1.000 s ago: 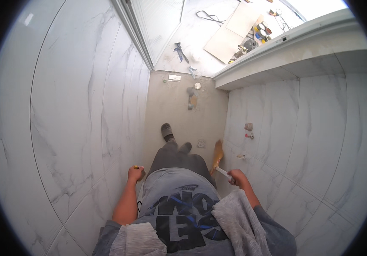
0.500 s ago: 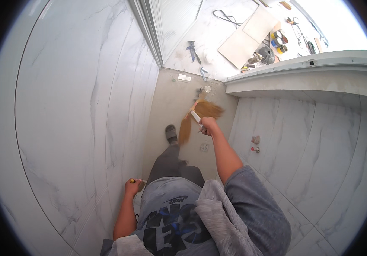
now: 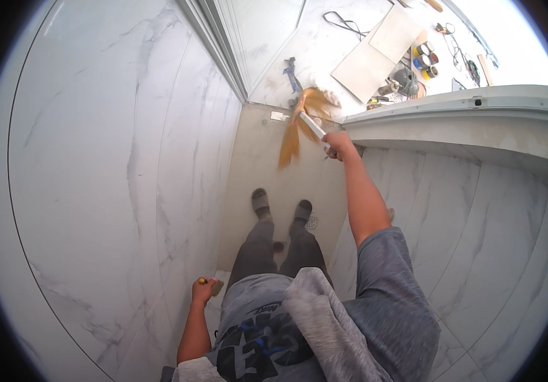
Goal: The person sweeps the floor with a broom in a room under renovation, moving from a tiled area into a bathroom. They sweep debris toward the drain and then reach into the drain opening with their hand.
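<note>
My right hand (image 3: 338, 145), at the end of a stretched-out arm, is wrapped round the white handle of a broom (image 3: 313, 125). The broom's splayed orange-brown bristles lie at the far end of the beige floor, by the doorway threshold; part of them is blurred. Low on the left, close to the marbled wall, my left hand (image 3: 202, 290) is closed on a small brush (image 3: 217, 288) with a yellow handle end and tan bristles. A flat white piece (image 3: 280, 116) lies on the floor just left of the broom.
Marbled tile walls (image 3: 95, 178) stand close on both sides. A floor drain (image 3: 311, 223) is beside my right foot. Beyond the threshold lie boards (image 3: 369, 60), several paint cans (image 3: 424, 61), a blue-grey tool (image 3: 292, 73) and cables. A ledge (image 3: 452, 130) runs along the right.
My right hand has pushed the broom farther away, up to the threshold. My right foot now shows beside the left one. The left hand still grips the brush.
</note>
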Motion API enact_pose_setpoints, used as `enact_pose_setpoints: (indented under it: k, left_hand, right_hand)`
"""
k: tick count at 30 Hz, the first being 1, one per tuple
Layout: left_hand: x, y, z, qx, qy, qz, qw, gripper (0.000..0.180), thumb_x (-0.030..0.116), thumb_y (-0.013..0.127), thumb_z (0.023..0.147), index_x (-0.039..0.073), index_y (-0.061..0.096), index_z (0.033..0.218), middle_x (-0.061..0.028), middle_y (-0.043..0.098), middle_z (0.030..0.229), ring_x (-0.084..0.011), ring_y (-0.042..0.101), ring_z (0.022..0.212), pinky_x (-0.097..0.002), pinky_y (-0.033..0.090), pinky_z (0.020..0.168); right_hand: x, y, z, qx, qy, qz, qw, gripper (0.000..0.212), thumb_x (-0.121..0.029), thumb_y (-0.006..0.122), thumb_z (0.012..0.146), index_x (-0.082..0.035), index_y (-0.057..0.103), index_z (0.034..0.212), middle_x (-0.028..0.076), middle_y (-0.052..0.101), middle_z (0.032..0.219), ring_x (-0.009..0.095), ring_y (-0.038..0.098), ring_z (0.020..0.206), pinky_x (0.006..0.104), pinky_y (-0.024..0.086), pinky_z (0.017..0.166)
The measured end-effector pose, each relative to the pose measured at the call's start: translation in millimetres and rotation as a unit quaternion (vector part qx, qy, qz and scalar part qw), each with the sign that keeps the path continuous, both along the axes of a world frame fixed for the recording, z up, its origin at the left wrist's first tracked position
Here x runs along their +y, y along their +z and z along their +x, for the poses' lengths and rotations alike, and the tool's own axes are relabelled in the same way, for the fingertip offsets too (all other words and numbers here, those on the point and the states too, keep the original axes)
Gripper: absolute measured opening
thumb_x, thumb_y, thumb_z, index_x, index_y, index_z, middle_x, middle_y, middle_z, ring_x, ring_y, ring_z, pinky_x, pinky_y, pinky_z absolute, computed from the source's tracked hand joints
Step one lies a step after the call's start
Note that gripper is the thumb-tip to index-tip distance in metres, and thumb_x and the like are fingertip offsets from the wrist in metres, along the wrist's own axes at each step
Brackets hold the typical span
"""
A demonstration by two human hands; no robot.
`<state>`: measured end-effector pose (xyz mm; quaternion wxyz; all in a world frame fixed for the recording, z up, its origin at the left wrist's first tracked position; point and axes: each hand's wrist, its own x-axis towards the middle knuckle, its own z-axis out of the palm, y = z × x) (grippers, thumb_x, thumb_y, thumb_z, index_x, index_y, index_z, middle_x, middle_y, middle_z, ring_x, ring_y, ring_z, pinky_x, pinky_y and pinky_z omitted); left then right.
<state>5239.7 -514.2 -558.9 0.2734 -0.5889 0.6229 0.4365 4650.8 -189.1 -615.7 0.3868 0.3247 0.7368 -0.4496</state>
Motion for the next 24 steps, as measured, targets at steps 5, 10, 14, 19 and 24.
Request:
enact_pose_setpoints:
  k: [5,10,14,19,24]
  left_hand:
    - [27.2,15.1,-12.3,-0.002,0.005,-0.01,1.0,0.026,0.024,0.077,0.078,0.0,0.067,0.085,-0.0082,0.067,0.079,-0.0165,0.061,0.071,-0.0336,0.049,0.066]
    - [66.9,32.7,-24.3,0.006,0.069,-0.012,0.998,0.023,0.023,0.076,0.079,0.001,0.067,0.084,-0.0063,0.066,0.078,-0.0149,0.06,0.07,-0.0323,0.048,0.065]
    - [106.3,38.9,-18.6,0.029,0.087,-0.03,0.995,0.024,0.024,0.076,0.079,0.001,0.067,0.084,-0.0058,0.066,0.078,-0.0145,0.059,0.07,-0.0318,0.048,0.065]
    - [161.2,39.5,15.3,0.063,0.186,-0.039,0.98,0.028,0.028,0.077,0.08,0.001,0.067,0.085,-0.0062,0.067,0.08,-0.015,0.059,0.071,-0.0321,0.048,0.066]
    - [200.7,43.8,46.7,-0.018,0.216,-0.024,0.976,0.034,0.03,0.076,0.082,-0.002,0.068,0.092,-0.0096,0.068,0.086,-0.0178,0.062,0.075,-0.0335,0.049,0.069]
  right_hand:
    - [13.8,16.4,-46.6,0.047,0.018,0.014,0.999,0.018,-0.014,0.063,0.085,0.002,0.06,0.093,0.011,0.058,0.065,0.017,0.054,0.047,0.0322,0.037,0.039]
    - [32.9,79.1,-62.7,0.11,0.064,0.0,0.992,0.021,-0.014,0.06,0.085,0.007,0.061,0.079,0.013,0.058,0.062,0.02,0.053,0.044,0.0346,0.04,0.039]
    - [68.0,156.0,-24.0,0.139,0.2,0.013,0.97,0.024,-0.013,0.055,0.086,0.008,0.059,0.077,0.012,0.056,0.059,0.02,0.053,0.044,0.035,0.041,0.04]
    - [126.2,239.6,63.2,0.118,0.236,-0.02,0.964,0.028,-0.013,0.055,0.089,0.012,0.06,0.101,0.01,0.057,0.06,0.017,0.056,0.047,0.032,0.043,0.04]
    - [159.0,298.8,151.7,0.016,0.271,-0.05,0.961,0.045,-0.016,0.055,0.093,0.002,0.052,0.134,0.005,0.056,0.073,0.013,0.055,0.053,0.0277,0.043,0.045]
